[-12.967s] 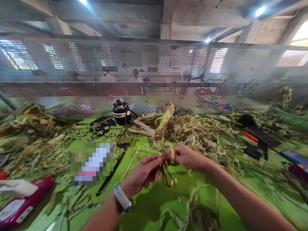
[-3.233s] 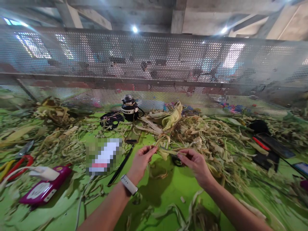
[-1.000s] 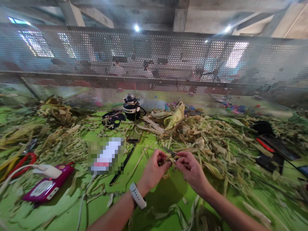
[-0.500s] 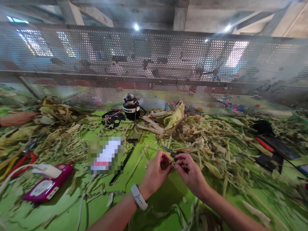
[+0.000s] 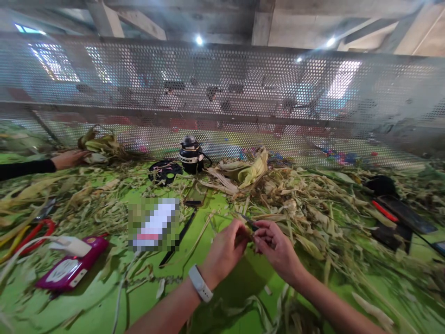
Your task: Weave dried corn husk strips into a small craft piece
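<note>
My left hand (image 5: 227,250) is closed in a pinch over the green table (image 5: 239,301), with a white band round its wrist. Just right of it, my right hand (image 5: 276,250) has its fingers curled together, almost touching the left fingertips. Between the hands is a small piece that my fingers mostly hide, so I cannot make out its kind. A slim dark pointed tool (image 5: 249,221) shows at the fingertips; which hand holds it is unclear. Dried corn husks (image 5: 288,185) lie heaped beyond and right of my hands.
A perforated metal screen (image 5: 229,102) spans the back. Before it stands a black lidded bottle (image 5: 192,162). Left are a blurred-out phone (image 5: 158,222), a magenta power strip (image 5: 74,264) and red-handled scissors (image 5: 45,227). A co-worker's hand (image 5: 71,158) touches husks. Dark devices (image 5: 405,213) lie right.
The co-worker's hand at left has reached farther right, shifting a bunch of husks towards the screen. My hands stay together, with only small finger movements; the view has shifted slightly.
</note>
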{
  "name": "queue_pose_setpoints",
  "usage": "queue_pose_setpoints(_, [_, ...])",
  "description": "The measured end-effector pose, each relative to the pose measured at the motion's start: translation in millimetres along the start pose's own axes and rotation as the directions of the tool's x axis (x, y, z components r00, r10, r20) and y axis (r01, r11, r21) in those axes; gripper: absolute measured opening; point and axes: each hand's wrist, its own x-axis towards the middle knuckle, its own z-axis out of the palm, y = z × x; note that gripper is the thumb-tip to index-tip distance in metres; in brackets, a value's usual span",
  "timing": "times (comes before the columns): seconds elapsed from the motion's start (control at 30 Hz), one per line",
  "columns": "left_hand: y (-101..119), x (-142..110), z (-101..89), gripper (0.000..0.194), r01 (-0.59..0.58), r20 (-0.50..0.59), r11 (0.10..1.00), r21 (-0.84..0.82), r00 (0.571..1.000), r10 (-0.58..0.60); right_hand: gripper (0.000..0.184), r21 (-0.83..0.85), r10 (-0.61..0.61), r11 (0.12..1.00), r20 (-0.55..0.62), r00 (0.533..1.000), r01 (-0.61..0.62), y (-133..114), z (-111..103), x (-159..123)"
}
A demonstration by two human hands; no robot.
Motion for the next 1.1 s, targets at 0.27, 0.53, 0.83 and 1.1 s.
queue_pose_setpoints(0.27, [-0.2,-1.7,-0.8,0.02,-0.185,0.021,0.961,0.204,0.983,0.184,0.026,-0.209,-0.069,0.976,-0.001,0.998,0.068,-2.7,-2.4,-1.0])
queue_pose_setpoints(0.53, [2.2,4.5,-4.6,0.012,-0.009,-0.065,1.0,0.014,0.998,0.01,0.032,-0.279,-0.1,0.957,-0.043,0.994,0.084,-10.9,-3.1,-2.4])
queue_pose_setpoints(0.83, [-3.6,-2.0,1.9,0.027,-0.093,0.025,0.994,0.061,0.995,0.092,0.026,-0.154,-0.052,0.987,-0.078,0.996,0.04,-0.8,-1.1,-1.4])
queue_pose_setpoints(1.1, [2.6,-0.7,-2.4,0.014,-0.182,0.128,0.979,0.094,0.977,0.169,0.011,-0.426,-0.166,0.898,-0.091,0.982,0.113,-20.9,-13.5,-1.7])
